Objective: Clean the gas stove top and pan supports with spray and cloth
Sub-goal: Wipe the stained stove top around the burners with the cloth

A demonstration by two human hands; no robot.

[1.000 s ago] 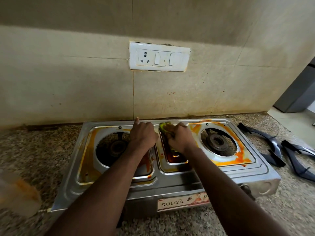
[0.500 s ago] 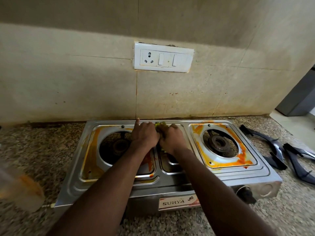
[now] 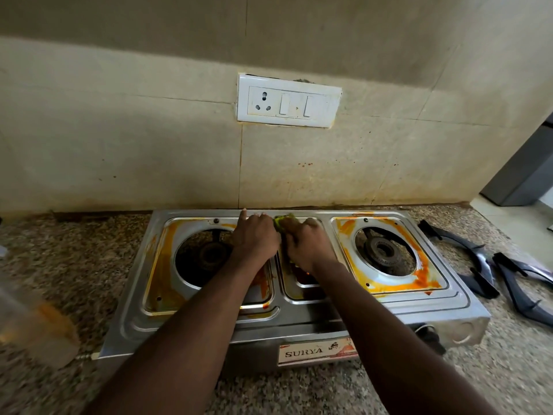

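Mostly hidden under the right hand (image 3: 305, 245): a green cloth (image 3: 282, 220), gripped and pressed at the back middle of the stove top (image 3: 299, 320). Blurred and cut off at the left edge: a translucent bottle (image 3: 33, 322). Left hand (image 3: 256, 238) braced flat on the steel, fingers loosely spread, holding nothing. Orange smears around both burners; pan supports (image 3: 478, 265) off to the right on the granite surface (image 3: 74, 250).

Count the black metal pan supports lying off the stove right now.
2. Both lie on the granite counter right of the steel stove: the nearer black metal pan support beside the stove's right edge, the farther pan support just right of it. None shows elsewhere; the arms could hide something.
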